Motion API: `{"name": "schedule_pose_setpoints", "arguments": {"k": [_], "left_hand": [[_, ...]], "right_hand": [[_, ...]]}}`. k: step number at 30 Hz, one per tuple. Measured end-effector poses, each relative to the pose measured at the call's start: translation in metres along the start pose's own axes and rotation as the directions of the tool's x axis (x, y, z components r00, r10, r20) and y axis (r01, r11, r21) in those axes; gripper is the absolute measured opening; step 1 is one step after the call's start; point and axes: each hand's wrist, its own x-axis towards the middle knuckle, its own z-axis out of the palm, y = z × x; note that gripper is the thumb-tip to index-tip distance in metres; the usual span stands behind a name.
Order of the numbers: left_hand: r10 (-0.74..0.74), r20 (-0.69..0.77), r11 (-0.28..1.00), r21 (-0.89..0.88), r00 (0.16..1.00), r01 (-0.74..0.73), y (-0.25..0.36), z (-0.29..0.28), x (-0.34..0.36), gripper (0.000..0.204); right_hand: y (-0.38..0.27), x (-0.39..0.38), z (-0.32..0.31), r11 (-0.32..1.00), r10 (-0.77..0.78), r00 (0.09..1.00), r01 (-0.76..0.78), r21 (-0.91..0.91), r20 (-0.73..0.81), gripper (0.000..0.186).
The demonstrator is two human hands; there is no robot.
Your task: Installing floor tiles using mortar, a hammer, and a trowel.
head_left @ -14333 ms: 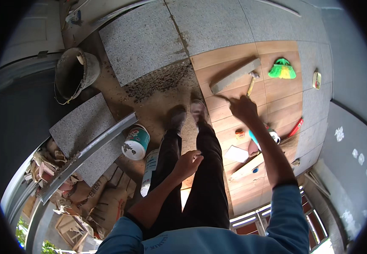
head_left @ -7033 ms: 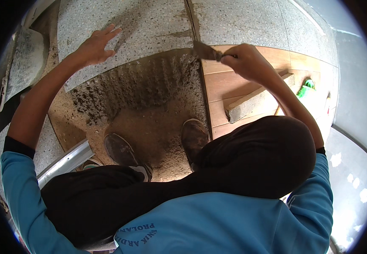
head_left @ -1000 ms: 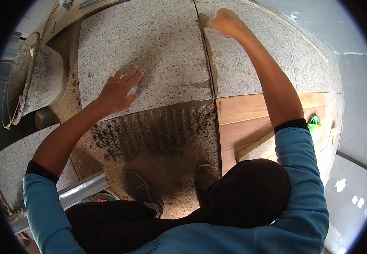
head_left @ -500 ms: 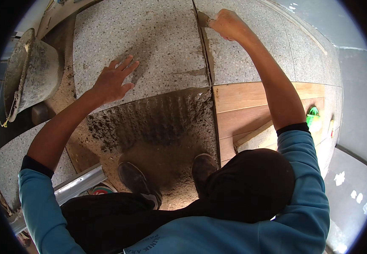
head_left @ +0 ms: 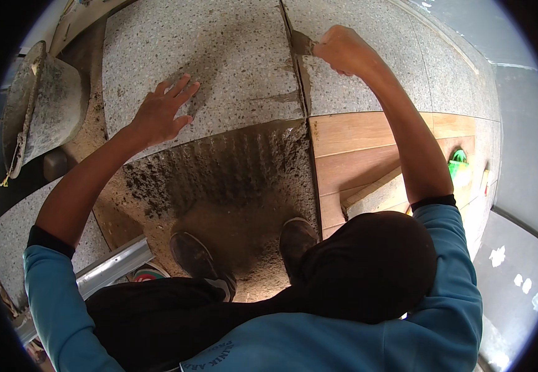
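My right hand [head_left: 348,52] is closed round a scraper whose handle is hidden in the fist. Its flat, mortar-stained blade [head_left: 302,43] lies at the dark joint [head_left: 302,77] between two speckled grey floor tiles. Wet grey smears run beside this joint. My left hand [head_left: 159,113], fingers spread and holding nothing, is over the near part of the left speckled tile [head_left: 219,56]; I cannot tell whether it touches. Just nearer than that tile's edge is a patch of wet, ridged mortar [head_left: 231,158], with my shoes [head_left: 193,253] standing close to it.
A mortar-crusted bucket [head_left: 58,102] lies tilted at the left. Wood-look tiles [head_left: 349,136] adjoin the mortar on the right, with a loose tile piece [head_left: 377,192] on them. A green item [head_left: 459,162] is farther right. A metal straightedge [head_left: 117,263] sits at lower left.
My right hand and the scraper have come nearer along the joint. The left hand stays spread over the tile, and the whole view has shifted slightly.
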Motion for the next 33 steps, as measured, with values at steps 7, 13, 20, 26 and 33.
{"name": "schedule_pose_setpoints", "arguments": {"k": [7,13,20,26,33], "left_hand": [[-0.003,0.002,1.0,0.02,1.0,0.003,0.001,0.0,0.0,0.08],[0.006,0.009,1.0,0.025,1.0,-0.007,0.002,-0.004,0.0,0.08],[-0.006,0.041,1.0,0.003,0.999,0.006,0.003,-0.004,0.0,0.079],[0.006,0.013,1.0,-0.011,1.0,-0.006,0.001,-0.001,-0.001,0.078],[-0.015,0.027,1.0,0.004,1.0,0.014,0.003,-0.003,0.001,0.078]], "right_hand": [[0.002,-0.031,-0.024,0.999,0.027,1.0,-0.027,-0.029,0.016,0.035],[0.008,0.054,-0.01,0.981,-0.19,0.906,0.159,-0.11,-0.377,0.036],[-0.005,0.141,0.016,0.994,-0.039,0.851,0.085,0.065,-0.524,0.058],[-0.017,0.14,0.013,0.995,-0.097,0.846,0.089,-0.041,-0.524,0.059],[-0.009,0.147,0.01,0.999,-0.053,0.879,0.048,-0.023,-0.474,0.058]]}}
